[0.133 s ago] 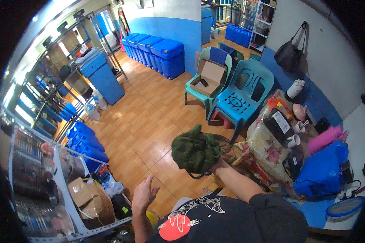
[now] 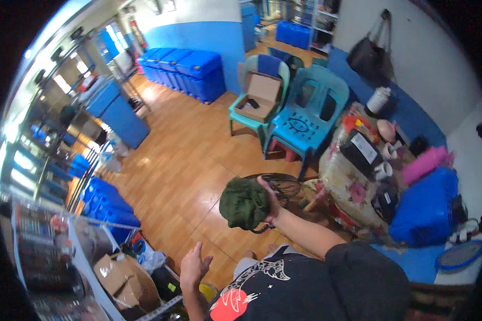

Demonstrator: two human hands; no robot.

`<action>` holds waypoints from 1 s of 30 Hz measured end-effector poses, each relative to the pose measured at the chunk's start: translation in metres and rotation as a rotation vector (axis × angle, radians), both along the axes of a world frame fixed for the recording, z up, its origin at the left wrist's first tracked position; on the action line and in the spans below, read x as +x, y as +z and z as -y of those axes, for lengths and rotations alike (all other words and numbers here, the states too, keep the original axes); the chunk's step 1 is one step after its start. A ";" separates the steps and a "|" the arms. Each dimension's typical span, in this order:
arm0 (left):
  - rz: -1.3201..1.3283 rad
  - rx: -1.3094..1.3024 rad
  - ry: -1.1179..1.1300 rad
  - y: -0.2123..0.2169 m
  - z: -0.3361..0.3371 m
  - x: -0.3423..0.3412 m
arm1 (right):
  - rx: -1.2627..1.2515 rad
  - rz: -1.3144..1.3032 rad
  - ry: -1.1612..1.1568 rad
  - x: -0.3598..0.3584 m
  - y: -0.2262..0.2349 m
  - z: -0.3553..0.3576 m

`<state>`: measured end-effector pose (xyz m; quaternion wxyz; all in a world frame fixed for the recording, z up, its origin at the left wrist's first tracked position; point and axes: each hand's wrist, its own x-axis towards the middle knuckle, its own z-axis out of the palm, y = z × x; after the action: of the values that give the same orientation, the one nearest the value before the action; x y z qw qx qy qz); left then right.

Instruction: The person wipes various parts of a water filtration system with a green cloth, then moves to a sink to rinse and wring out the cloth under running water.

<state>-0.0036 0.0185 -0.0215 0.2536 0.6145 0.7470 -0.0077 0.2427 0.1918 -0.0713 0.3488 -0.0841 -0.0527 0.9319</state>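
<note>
My right hand (image 2: 270,200) is held out over the wooden floor and grips a crumpled dark green cloth (image 2: 245,203), which bulges to the left of my fingers. Just behind that hand lies a dark round wire-mesh thing (image 2: 284,184); I cannot tell whether the hand touches it. My left hand (image 2: 193,266) is raised low at the left, fingers apart, holding nothing. My black printed shirt (image 2: 305,289) fills the bottom of the view.
A teal plastic chair (image 2: 235,115) carries an open cardboard box (image 2: 260,96), with a blue chair (image 2: 305,125) beside it. A cluttered table with a floral cover (image 2: 348,182) stands at the right. Blue bins (image 2: 198,72) line the far wall. Shelves and a cardboard box (image 2: 123,278) are at the lower left.
</note>
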 end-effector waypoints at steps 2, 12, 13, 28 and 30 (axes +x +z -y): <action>0.130 0.019 -0.044 -0.014 -0.012 -0.006 | -0.080 0.026 0.010 0.000 -0.021 -0.007; 0.115 0.069 -0.254 -0.025 -0.072 -0.118 | -0.458 0.288 -0.450 -0.039 -0.091 0.027; 0.117 0.127 -0.264 -0.020 -0.073 -0.137 | -0.492 0.319 -0.498 -0.055 -0.096 0.026; 0.022 0.020 0.063 -0.028 -0.116 -0.383 | -0.297 0.365 -0.173 -0.311 -0.055 -0.125; 0.012 0.006 0.086 -0.027 -0.149 -0.407 | -0.247 0.334 -0.137 -0.345 -0.057 -0.168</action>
<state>-0.4105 0.1672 -0.0485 0.2565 0.5827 0.7711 0.0091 -0.1026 0.3595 -0.1284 0.3849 -0.2826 0.0107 0.8786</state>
